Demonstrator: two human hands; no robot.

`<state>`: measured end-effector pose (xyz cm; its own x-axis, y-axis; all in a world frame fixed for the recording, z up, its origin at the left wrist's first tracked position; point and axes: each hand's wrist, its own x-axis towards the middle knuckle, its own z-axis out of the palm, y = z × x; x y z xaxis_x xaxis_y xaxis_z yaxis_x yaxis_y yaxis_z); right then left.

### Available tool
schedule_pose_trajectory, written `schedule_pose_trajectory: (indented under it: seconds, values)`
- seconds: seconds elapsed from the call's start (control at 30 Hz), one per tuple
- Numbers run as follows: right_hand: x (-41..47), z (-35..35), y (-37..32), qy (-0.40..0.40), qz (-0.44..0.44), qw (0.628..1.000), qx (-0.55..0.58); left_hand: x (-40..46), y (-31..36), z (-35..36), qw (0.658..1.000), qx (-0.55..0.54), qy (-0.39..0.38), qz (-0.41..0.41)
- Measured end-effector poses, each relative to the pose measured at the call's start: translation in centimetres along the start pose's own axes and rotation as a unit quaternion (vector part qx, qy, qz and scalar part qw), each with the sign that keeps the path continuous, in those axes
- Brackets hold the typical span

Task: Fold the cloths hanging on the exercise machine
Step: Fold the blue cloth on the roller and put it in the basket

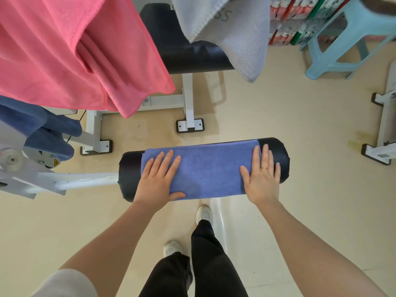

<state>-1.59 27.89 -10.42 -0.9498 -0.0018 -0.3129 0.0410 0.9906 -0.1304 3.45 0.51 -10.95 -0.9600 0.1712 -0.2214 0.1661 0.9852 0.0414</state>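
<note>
Folded blue cloth [211,168] is draped over the black foam roller [276,155] of the exercise machine, spanning most of its length. It is pressed flat at its left end by the left hand [159,177] and at its right end by the right hand [262,174], fingers straight, nothing gripped. Pink cloth [70,50] and grey cloth [231,33] are seen hanging higher on the machine.

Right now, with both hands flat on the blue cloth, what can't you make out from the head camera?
- Pink cloth: cut off by the top and left edges; its hanging point is unseen.
- Grey cloth: cut off at the top; the writing on it is partly folded away.
- Dark blue cloth: its top is hidden behind the pink cloth.
- Blue cloth: its underside wraps round the black roller, and both hands cover its ends.
</note>
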Motion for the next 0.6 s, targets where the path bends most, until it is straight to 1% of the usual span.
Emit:
schedule_pose_trajectory:
  seconds: [0.07, 0.1, 0.17, 0.2, 0.23, 0.3, 0.37, 0.43, 0.53, 0.6]
  values:
    - [0.6, -0.9, 0.9, -0.005, 0.047, 0.996, 0.071, 0.2, 0.3, -0.3, 1.000, 0.003, -0.015, -0.014]
    - [1.1, -1.5, 0.9, 0.005, 0.076, 0.989, 0.127, 0.4, 0.6, -0.6, 1.000, -0.001, -0.023, -0.019]
    - [2.2, -2.9, 0.4, 0.056, 0.136, 0.961, 0.235, 1.0, 1.4, -1.8, 0.999, -0.021, -0.041, -0.026]
    - [2.7, -3.4, 0.2, 0.074, 0.156, 0.949, 0.263, 1.4, 2.0, -2.5, 0.998, -0.026, -0.045, -0.026]
    - [3.0, -3.8, 0.0, 0.078, 0.167, 0.945, 0.271, 2.0, 2.7, -3.0, 0.999, -0.028, -0.034, -0.018]
    - [3.1, -4.0, -0.4, 0.054, 0.176, 0.943, 0.276, 3.4, 4.3, -3.8, 0.999, -0.032, -0.008, 0.006]
    - [2.9, -4.1, -0.7, 0.023, 0.195, 0.937, 0.290, 4.6, 6.0, -4.1, 0.998, -0.032, -0.046, 0.024]
    - [2.8, -4.2, -0.8, 0.016, 0.214, 0.927, 0.307, 5.0, 7.0, -3.8, 0.995, -0.020, -0.096, 0.010]
    - [2.4, -4.3, -0.9, -0.001, 0.223, 0.923, 0.315, 4.7, 7.4, -3.2, 0.995, 0.010, -0.101, 0.006]
    - [2.2, -4.5, -1.0, -0.043, 0.233, 0.924, 0.300, 4.6, 7.3, -3.2, 0.995, 0.021, -0.102, 0.011]
